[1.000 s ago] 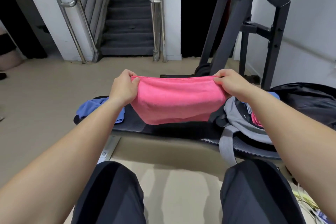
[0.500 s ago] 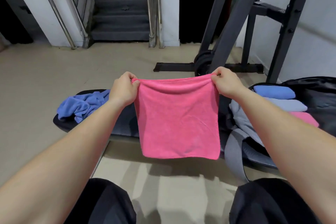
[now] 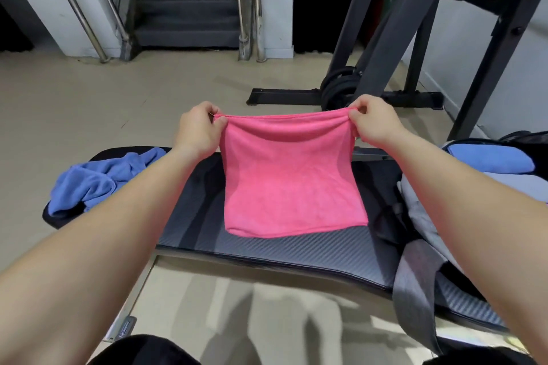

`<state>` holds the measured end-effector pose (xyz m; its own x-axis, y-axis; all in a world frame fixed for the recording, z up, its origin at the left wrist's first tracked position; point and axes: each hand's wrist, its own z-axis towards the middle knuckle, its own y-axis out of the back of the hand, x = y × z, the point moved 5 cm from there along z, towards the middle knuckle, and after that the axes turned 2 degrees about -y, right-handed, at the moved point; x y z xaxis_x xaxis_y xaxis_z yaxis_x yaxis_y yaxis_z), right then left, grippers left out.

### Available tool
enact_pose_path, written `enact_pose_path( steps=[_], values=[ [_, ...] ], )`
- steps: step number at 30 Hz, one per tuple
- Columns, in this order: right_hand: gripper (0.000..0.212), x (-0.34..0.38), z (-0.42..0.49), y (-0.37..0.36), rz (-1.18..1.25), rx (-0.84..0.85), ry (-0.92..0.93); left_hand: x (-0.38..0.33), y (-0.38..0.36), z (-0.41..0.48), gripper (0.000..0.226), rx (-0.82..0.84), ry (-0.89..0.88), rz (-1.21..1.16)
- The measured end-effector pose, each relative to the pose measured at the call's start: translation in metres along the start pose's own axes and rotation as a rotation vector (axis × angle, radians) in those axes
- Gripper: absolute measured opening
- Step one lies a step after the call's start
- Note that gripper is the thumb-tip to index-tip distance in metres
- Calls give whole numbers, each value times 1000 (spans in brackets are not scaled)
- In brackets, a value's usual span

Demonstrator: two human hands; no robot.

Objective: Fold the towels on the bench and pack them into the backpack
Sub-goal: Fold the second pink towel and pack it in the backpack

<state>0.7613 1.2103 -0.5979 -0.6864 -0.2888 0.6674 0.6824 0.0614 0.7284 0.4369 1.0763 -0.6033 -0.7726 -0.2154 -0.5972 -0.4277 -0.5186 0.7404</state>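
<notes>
- Nearest, dark-clothed knees (image 3: 142, 350) show only as slivers, cut off by the bottom edge.
- Next, a grey strap (image 3: 415, 281) from the backpack (image 3: 413, 216) hangs over the front edge of the black padded bench (image 3: 267, 249).
- On the bench's middle lies the lower half of the pink towel (image 3: 290, 181). Its top edge is lifted, with the left hand (image 3: 197, 130) pinching one top corner and the right hand (image 3: 375, 124) pinching the other.
- At the bench's right end the backpack lies open. A folded blue towel (image 3: 489, 160) sits inside, with a paler fold below it. The right forearm and the frame edge hide the rest of its contents.
- At the left end a crumpled blue towel (image 3: 95, 181) lies in a heap.
- Beyond stand a dark rack (image 3: 385, 38), weight plates (image 3: 341, 86) at its foot, and stairs (image 3: 189, 9) with steel handrails (image 3: 246, 9), cut off at the top.
</notes>
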Motion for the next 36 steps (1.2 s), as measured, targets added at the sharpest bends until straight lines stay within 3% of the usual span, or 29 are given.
enact_pose_path(
  steps=[4,8,17,22,29,36],
  values=[
    [22,-9,-25,2,16,39,21,3,6,-24,6,23,-17,7],
    [14,-25,-66,0,-93,67,45,13,1,-72,6,120,-59,20],
    [20,-72,-128,-29,183,146,-216,35,-20,-147,5,261,-79,107],
    [24,-73,-127,-26,12,105,-161,29,-24,-157,4,296,-115,232],
    [12,-67,-125,-29,-113,74,-151,10,-22,-154,6,37,-147,195],
    [5,-62,-131,-35,-221,127,-204,24,-39,-159,13,217,-75,149]
  ],
)
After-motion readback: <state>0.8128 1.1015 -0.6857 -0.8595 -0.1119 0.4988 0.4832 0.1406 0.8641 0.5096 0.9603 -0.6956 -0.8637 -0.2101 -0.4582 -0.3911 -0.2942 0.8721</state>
